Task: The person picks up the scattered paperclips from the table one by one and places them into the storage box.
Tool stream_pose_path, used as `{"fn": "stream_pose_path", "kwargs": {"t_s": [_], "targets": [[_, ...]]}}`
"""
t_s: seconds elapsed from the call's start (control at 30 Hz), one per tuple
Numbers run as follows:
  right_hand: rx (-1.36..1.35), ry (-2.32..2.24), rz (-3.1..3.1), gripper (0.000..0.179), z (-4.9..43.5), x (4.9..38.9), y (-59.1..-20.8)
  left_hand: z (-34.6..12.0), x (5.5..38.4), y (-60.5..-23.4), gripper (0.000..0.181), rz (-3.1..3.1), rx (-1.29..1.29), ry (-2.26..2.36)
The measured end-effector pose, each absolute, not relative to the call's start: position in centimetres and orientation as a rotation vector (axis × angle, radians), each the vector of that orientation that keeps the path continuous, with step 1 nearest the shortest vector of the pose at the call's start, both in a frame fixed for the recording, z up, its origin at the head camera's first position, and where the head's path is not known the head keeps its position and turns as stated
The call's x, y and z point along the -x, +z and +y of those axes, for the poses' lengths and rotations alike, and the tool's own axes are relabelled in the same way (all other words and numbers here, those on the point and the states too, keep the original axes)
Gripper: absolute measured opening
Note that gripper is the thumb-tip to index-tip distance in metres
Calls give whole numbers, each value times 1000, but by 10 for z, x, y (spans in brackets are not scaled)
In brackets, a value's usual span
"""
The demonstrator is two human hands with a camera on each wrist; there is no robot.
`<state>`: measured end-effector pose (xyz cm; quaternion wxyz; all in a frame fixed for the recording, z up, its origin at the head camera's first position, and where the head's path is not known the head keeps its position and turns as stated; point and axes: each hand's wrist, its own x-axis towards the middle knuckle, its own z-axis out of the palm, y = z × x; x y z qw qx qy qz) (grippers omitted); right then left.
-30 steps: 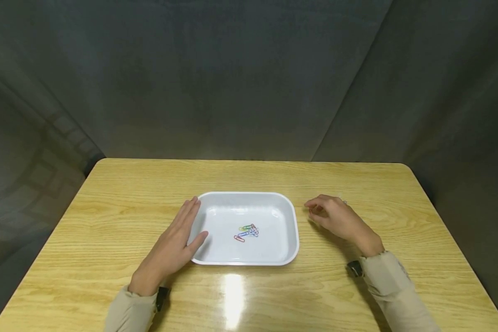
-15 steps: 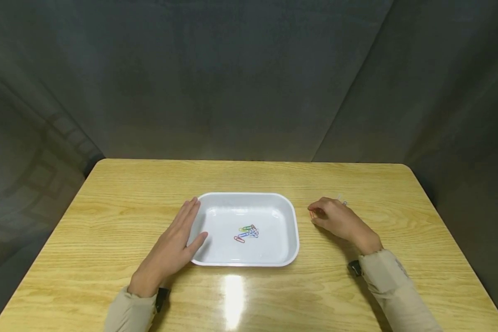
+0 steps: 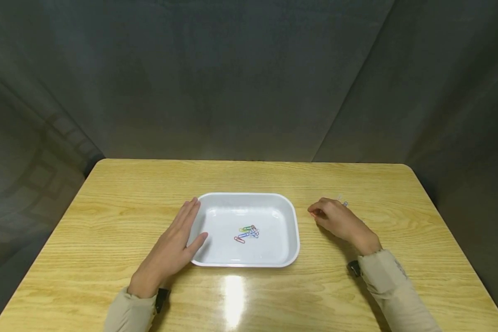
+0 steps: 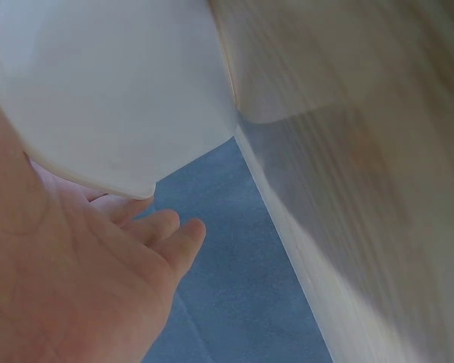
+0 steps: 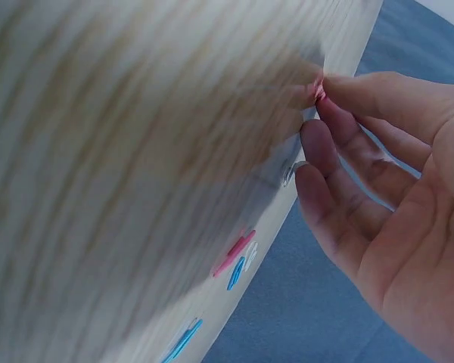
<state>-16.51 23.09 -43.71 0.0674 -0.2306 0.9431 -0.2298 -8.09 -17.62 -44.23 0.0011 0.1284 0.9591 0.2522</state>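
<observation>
A red paper clip (image 5: 318, 88) is pinched at the fingertips of the right hand (image 3: 339, 219), right of the white tray (image 3: 224, 251); its left rim is touched by the unclenched left hand (image 3: 171, 243); the clip is best held lightly but squarely

Red paper clip (image 5: 318, 89), pinched, right of shallow white tray (image 3: 220, 251), multicoloured paper clips (image 3: 252, 232) clustered inside

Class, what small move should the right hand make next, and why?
Probably lift the red paper clip toward the white tray: the right hand pinches that clip at the table, and other paper clips lie inside the tray.
</observation>
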Motion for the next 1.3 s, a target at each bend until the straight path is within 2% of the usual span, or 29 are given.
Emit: {"fn": "stream_pose_path", "kwargs": {"t_s": [0.7, 1.3], "targets": [[574, -719, 2812, 10, 228, 167, -436, -176, 82, -445, 78, 3035, -431, 795], [606, -639, 2902, 5, 225, 162, -437, -176, 81, -444, 78, 3029, -417, 801]]}}
